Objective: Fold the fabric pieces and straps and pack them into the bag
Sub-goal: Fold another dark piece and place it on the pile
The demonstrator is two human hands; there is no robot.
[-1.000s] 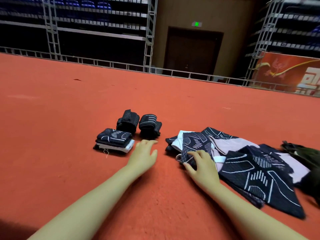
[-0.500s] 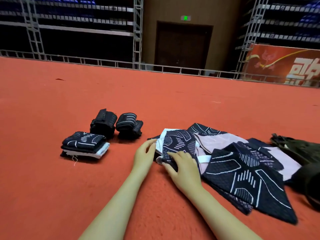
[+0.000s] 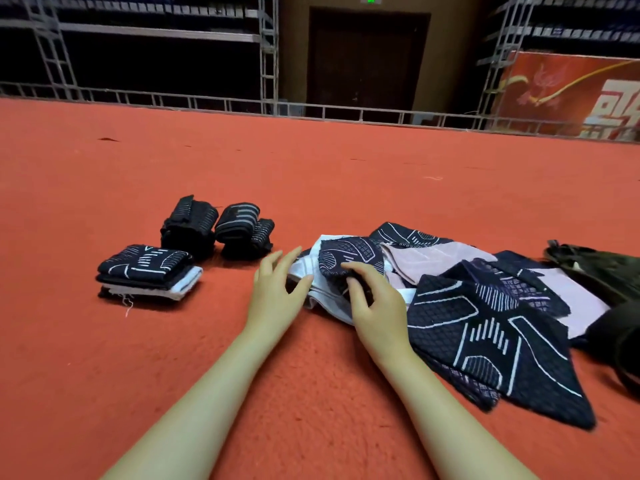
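At the near left edge of the loose heap, both hands now work one piece. The right hand (image 3: 372, 294) has its fingers curled down into a dark patterned fabric piece (image 3: 349, 259) with a pale backing, gripping it, and it stays on the spot it held a second ago. The left hand (image 3: 277, 289) has crossed over from the folded stack (image 3: 149, 271), beside which it rested a second ago, and now sits at the pale left edge of the same piece. Its fingers are spread and nearly straight; the thumb touches the cloth, though whether it actually pinches the edge is hard to tell from this angle.

That shift suggests the finished stack is done with and the next fold is starting, with two hands about to lift or square up this piece.

Just right of the hands, the remaining unfolded fabric pieces (image 3: 485, 327) overlap one another, dark patterned sides and pinkish backs mixed. Far left of them lie two rolled straps (image 3: 214, 228), touching each other, just beyond the folded stack. At the far right edge sits the dark olive bag (image 3: 595, 268), partly cut off. Everything lies on the red carpet (image 3: 311, 393). Nothing appears packed yet, so much of the folding and all the bagging seem to remain.
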